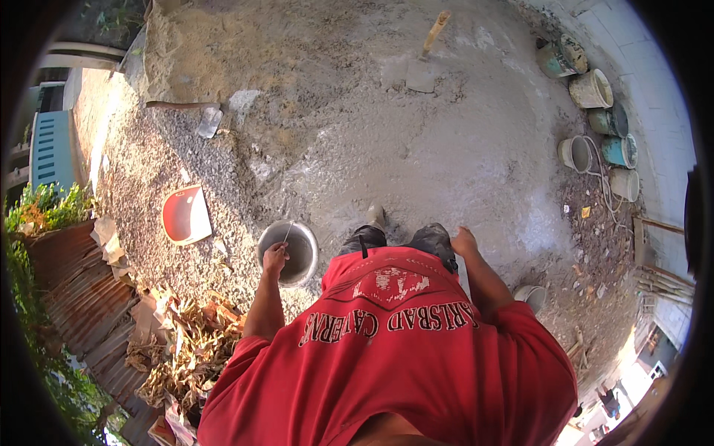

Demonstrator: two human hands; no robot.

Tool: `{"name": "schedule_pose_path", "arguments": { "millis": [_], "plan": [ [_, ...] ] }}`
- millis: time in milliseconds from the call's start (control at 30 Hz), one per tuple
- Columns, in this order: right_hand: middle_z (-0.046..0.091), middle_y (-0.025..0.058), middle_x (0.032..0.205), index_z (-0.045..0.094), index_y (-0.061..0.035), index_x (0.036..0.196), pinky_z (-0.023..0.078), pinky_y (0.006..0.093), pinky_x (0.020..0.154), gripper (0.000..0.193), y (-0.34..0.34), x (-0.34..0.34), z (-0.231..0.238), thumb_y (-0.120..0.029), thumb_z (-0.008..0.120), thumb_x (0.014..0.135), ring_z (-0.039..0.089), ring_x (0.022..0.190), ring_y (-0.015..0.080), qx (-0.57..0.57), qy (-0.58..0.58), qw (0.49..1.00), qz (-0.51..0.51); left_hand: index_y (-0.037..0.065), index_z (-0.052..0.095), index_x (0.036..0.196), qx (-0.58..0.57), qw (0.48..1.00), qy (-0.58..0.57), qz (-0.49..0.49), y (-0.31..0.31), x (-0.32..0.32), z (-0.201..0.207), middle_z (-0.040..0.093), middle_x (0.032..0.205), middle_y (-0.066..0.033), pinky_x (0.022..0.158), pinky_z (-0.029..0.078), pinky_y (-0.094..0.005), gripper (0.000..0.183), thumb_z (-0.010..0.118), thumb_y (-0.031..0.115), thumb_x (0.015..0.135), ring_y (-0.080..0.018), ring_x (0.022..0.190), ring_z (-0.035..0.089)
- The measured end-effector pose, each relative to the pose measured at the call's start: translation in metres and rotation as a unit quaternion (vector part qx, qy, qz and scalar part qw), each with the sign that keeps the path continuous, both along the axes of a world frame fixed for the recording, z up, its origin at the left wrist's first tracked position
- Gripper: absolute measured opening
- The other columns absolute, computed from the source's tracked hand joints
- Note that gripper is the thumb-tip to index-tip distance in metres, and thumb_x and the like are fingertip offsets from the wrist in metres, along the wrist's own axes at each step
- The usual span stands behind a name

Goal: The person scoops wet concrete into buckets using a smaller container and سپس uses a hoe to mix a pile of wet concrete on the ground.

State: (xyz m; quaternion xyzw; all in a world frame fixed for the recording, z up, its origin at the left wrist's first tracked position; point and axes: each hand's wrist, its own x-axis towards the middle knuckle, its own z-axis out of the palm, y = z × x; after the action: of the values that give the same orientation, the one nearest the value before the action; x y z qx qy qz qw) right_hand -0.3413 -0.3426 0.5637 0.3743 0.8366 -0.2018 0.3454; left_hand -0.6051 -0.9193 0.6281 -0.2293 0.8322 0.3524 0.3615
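Note:
My left hand (275, 257) is closed round the thin wire handle of a grey bucket (313, 256), whose round mouth faces up beside my left leg. Inside the bucket it looks dark grey; I cannot tell how full it is. At my right thigh, my right hand (465, 242) hangs with its fingers curled in. What those fingers hold, if anything, is hidden. My boot (375, 215) stands at the near edge of a wide spread of wet grey concrete mix (416, 156). A shovel with a wooden handle (436, 31) sticks up from the mix at the far side.
Several buckets (593, 89) line the right wall, with a loose hose (606, 178) by them. Another bucket (532, 297) is behind my right arm. Gravel (141, 178) with a red, scoop-shaped container (187, 215) lies left. Dry leaves (190, 342) and rusty sheeting (82, 297) lie near left.

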Motion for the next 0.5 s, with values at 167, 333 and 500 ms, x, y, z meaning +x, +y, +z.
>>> {"name": "schedule_pose_path", "arguments": {
  "millis": [167,333,500],
  "plan": [
    [0.07,0.0236,0.1,0.072,-0.0031,0.097,0.05,0.0488,0.087,0.047,-0.028,0.172,-0.021,-0.047,0.056,0.093,0.066,0.097,0.0415,-0.101,-0.147,0.984,-0.022,0.009,0.07,0.118,0.165,0.986,0.025,-0.03,0.076,-0.053,-0.002,0.061,0.067,-0.0012,0.046,0.039,-0.0236,0.026,0.054,0.019,0.101,-0.0074,0.054,0.051],
    [0.069,0.0241,0.105,0.069,-0.0042,0.107,0.052,0.0449,0.089,0.036,-0.007,0.166,0.03,-0.034,0.062,0.088,0.065,0.102,0.0394,0.007,0.236,0.923,-0.303,0.008,0.068,0.119,0.181,0.976,0.041,-0.11,0.184,-0.071,0.001,0.059,0.068,0.0003,0.046,0.037,-0.0229,0.024,0.054,0.015,0.102,-0.0066,0.054,0.046],
    [0.072,0.0188,0.099,0.069,-0.0056,0.11,0.054,0.042,0.082,0.035,-0.036,0.158,0.1,-0.033,0.064,0.088,0.069,0.094,0.0358,0.013,0.43,0.799,-0.421,0.004,0.064,0.125,0.313,0.944,0.046,-0.1,0.27,-0.048,0.034,0.06,0.075,-0.002,0.051,0.041,-0.0214,0.026,0.053,0.012,0.103,-0.0075,0.059,0.05]
  ]
}}
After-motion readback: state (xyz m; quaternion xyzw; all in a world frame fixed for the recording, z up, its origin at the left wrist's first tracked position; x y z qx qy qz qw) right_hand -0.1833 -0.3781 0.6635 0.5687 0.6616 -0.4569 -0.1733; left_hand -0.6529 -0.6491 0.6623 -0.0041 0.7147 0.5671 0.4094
